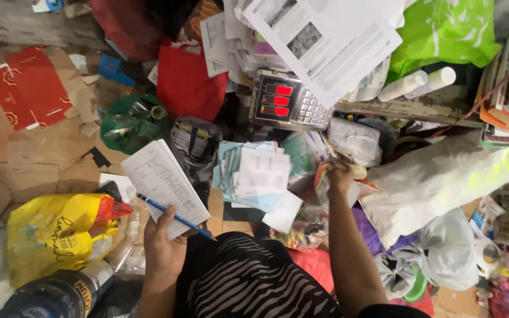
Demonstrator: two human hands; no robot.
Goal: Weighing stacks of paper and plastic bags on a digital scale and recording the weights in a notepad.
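My left hand [163, 247] holds a white notebook [161, 179] with handwritten lines, and a blue pen [175, 217] is pinned across its lower edge under my thumb. My right hand [340, 175] reaches forward into the clutter and is closed on a small pale object beside a colourful packet; what it grips I cannot make out. Between my hands lies a loose stack of light-blue and white paper slips [253, 174]. A digital weighing scale [284, 101] with red lit displays stands just beyond the slips.
A yellow plastic bag [54, 235] and a dark bottle [48, 297] lie at lower left, a green bag of bottles [131, 122] and red bag [187, 82] behind the notebook. White and green bags [437, 176] pile up at right. Printed sheets [325, 41] overhang the scale.
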